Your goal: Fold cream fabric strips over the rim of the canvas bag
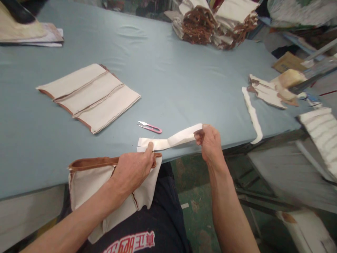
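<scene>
A white fabric strip (181, 136) stretches between my two hands near the table's front edge. My left hand (133, 170) presses the strip's left end with its thumb, its fingers closed over the brown-trimmed rim of a cream cloth pouch (89, 189). That pouch hangs off the edge toward my lap. The strip's far end is pinched in my right hand (209, 140), raised slightly above the tabletop. Just beyond the strip lie pink-handled thread snips (150, 127), blades apart.
On the blue-covered table (168, 77) another cream sewn panel (89, 95) lies flat at left. Bundled cream-and-brown pieces (202, 24) are stacked at the back. A narrow white strip (252, 114) and cloth scraps (268, 91) lie right, near metal framing.
</scene>
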The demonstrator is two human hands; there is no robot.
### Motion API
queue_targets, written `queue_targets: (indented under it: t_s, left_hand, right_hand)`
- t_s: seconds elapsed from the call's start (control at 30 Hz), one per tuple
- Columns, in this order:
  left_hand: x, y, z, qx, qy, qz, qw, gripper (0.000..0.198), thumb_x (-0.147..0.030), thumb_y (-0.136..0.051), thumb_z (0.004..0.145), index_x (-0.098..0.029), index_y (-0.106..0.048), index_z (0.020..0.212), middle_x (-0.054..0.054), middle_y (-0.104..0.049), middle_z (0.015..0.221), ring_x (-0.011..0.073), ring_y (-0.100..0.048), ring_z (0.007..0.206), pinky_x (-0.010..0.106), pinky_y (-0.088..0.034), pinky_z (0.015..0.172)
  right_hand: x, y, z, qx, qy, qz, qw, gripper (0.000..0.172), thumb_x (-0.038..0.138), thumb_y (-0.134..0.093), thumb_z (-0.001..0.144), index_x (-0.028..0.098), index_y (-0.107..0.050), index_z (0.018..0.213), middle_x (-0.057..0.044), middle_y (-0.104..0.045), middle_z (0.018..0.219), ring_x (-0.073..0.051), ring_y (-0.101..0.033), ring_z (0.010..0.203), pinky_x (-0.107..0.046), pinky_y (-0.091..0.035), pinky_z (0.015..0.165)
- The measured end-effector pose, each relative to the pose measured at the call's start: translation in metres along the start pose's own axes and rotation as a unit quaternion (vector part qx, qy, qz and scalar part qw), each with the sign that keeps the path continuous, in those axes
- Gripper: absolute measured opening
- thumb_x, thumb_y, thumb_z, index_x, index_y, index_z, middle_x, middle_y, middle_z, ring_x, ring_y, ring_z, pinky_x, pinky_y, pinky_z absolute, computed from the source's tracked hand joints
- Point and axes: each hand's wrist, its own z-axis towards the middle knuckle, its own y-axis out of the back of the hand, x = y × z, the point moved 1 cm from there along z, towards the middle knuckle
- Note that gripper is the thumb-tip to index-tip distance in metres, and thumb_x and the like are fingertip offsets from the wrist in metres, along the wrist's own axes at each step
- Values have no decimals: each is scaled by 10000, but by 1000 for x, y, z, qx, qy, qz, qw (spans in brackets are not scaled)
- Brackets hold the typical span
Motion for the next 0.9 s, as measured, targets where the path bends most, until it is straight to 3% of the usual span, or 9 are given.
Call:
queue_targets:
  t_s: [0.2, 0.37, 0.47, 0.6, 0.67, 0.77, 0.9]
  left_hand:
    - [1, -3, 1, -1, 0, 30, 1000, 519, -279, -348, 1074, -152, -444, 1568, 176, -814, 863, 371, -800, 779, 358, -529, 584]
    - [1, -7, 1, -10, -2, 57, 998, 520, -290, -376, 1066, -160, -461, 1562, 155, -816, 829, 372, -796, 737, 366, -521, 553]
    - [1, -10, 2, -22, -3, 64, 998, 530, -297, -380, 1068, -157, -451, 1574, 150, -825, 864, 385, -793, 739, 385, -518, 544]
    - [1, -11, 3, -8, -2, 79, 997, 540, -280, -376, 1068, -138, -444, 1584, 156, -833, 919, 388, -794, 758, 369, -505, 526]
    - [1, -11, 4, 7, -1, 80, 997, 534, -272, -370, 1071, -150, -448, 1585, 154, -837, 949, 383, -794, 745, 364, -493, 505]
    - [1, -9, 4, 7, 5, 86, 996, 528, -269, -377, 1076, -168, -446, 1590, 135, -840, 959, 379, -795, 758, 366, -491, 506]
    - [1, -12, 3, -7, 9, 94, 996, 524, -257, -406, 1070, -145, -461, 1579, 131, -843, 936, 352, -796, 748, 343, -463, 490]
  right_hand:
    - [11, 43, 44, -68, -27, 79, 994, 197, 417, -617, 850, 227, -591, 804, -33, -744, 841, -169, -694, 751, -164, -423, 405]
    - [24, 68, 78, -109, -78, 145, 980, 147, 282, -476, 881, 219, -573, 791, -67, -785, 938, -191, -747, 899, -154, -490, 416]
    - [22, 75, 95, -143, -87, 157, 973, 197, 236, -436, 919, 209, -576, 783, -54, -766, 872, -163, -734, 830, -140, -470, 400]
    - [12, 83, 118, -220, -93, 129, 962, 283, 261, -429, 1033, 178, -594, 818, -25, -702, 781, -109, -624, 593, -144, -384, 361]
    - [5, 87, 130, -261, -100, 107, 954, 268, 322, -506, 1074, 149, -632, 913, -15, -680, 818, -97, -596, 579, -169, -442, 424]
    - [-5, 85, 150, -295, -115, 82, 945, 256, 380, -642, 1047, 137, -664, 1125, -40, -692, 994, -139, -671, 751, -274, -592, 642]
    - [-20, 72, 171, -323, -133, 60, 935, 288, 367, -659, 1038, 149, -656, 1227, -75, -694, 1139, -192, -704, 910, -358, -629, 772]
